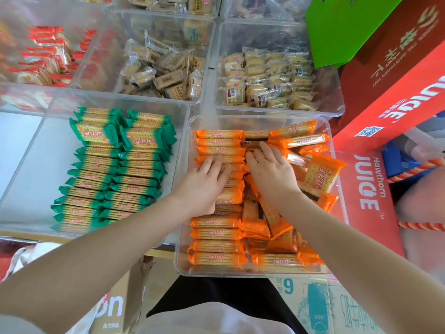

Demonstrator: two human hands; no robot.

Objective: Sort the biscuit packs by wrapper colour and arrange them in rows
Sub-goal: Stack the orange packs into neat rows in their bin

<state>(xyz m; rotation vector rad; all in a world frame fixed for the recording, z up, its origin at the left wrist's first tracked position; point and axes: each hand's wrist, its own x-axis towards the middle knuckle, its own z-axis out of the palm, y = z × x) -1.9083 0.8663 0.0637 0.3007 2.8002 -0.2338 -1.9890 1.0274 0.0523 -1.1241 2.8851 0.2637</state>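
Orange-wrapped biscuit packs point(218, 233) fill a clear plastic bin point(338, 220) in front of me; its left side holds a neat row, its right side a loose jumble point(321, 173). My left hand point(204, 183) lies flat on the left row, fingers straight, pressing the packs. My right hand point(271, 169) rests beside it in the gap between row and jumble, fingers extended onto the packs. Green-wrapped packs point(113, 169) stand in two tidy rows in the clear bin point(29, 150) to the left.
Further clear bins at the back hold red-wrapped packs point(45, 56) and pale beige packs point(163, 73), point(269, 80). Red juice cartons point(397, 92) and a green box point(344, 27) crowd the right side. Cardboard boxes point(322, 307) sit below the bins.
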